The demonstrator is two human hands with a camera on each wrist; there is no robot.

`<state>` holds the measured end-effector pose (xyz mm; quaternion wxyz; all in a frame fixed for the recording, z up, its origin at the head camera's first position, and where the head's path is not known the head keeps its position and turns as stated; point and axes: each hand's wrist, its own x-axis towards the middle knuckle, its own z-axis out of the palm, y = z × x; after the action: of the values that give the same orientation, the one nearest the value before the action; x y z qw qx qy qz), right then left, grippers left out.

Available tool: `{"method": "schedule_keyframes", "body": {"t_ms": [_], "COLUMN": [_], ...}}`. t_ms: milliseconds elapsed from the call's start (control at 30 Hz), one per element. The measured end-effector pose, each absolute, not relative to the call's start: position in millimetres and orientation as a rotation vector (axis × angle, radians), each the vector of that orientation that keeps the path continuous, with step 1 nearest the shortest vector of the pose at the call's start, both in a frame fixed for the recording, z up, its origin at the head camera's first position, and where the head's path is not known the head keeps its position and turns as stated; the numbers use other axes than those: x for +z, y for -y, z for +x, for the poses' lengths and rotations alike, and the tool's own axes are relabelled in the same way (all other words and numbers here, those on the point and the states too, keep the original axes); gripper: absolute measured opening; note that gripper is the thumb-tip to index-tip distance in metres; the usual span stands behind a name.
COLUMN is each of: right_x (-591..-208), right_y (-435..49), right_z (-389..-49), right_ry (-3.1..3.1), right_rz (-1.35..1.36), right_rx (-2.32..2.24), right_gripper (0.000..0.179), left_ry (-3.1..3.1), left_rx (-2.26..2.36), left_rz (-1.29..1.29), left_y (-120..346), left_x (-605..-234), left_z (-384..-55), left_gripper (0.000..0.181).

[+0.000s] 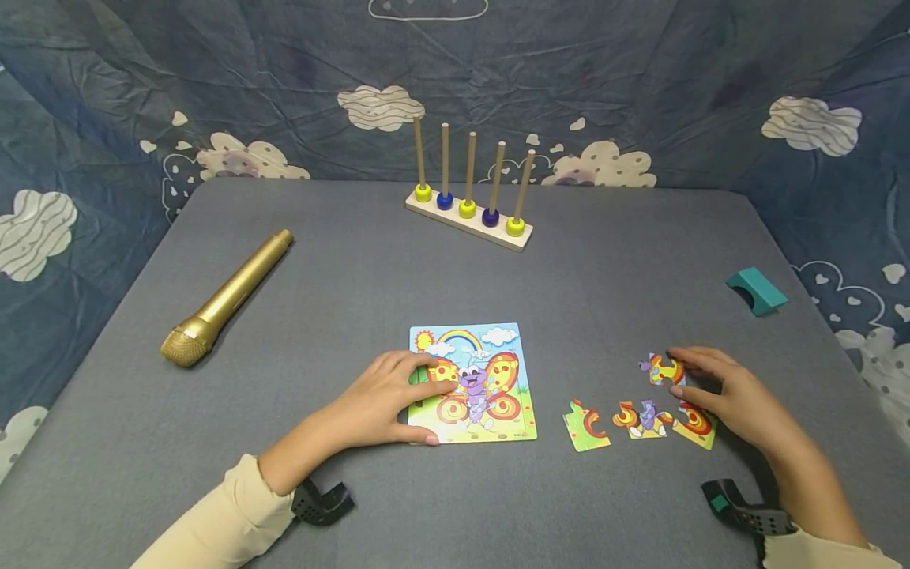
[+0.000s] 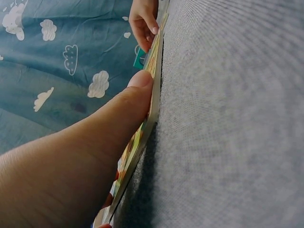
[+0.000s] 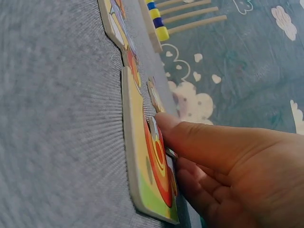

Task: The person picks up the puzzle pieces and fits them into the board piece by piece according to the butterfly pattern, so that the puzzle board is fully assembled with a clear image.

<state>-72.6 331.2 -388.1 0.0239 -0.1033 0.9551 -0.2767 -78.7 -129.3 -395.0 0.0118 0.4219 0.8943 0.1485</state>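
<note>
A square puzzle board (image 1: 490,395) printed with a purple butterfly, sun and rainbow lies flat on the table. My left hand (image 1: 387,399) rests on its left side, fingers spread over the picture and thumb on the lower edge; the left wrist view shows the thumb (image 2: 126,111) along that edge. To the right, my right hand (image 1: 728,395) pinches a yellow-and-purple puzzle piece (image 1: 664,370) between thumb and fingers. Below it lie a green corner piece (image 1: 586,427), a piece with the butterfly's body (image 1: 643,420) and a red-and-yellow wing piece (image 1: 698,427), partly under the right thumb.
Behind the board stands a wooden peg rack (image 1: 469,221) with yellow and blue beads. A gold microphone (image 1: 231,296) lies at the left. The teal arch block (image 1: 757,292) sits near the table's right edge. A patterned cloth (image 1: 498,71) hangs behind.
</note>
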Motion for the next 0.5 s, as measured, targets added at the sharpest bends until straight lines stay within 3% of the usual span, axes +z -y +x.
{"method": "schedule_keyframes", "body": {"t_ms": [500], "right_x": [-378], "right_y": [-306], "right_z": [-70], "right_ry": [-3.08], "right_rz": [-0.348], "right_rx": [-0.778], "right_gripper": [0.05], "left_ry": [-2.789], "left_rx": [0.447], "left_rz": [1.316], "left_y": [129], "left_x": [-393], "left_z": [-79], "left_gripper": [0.066]}}
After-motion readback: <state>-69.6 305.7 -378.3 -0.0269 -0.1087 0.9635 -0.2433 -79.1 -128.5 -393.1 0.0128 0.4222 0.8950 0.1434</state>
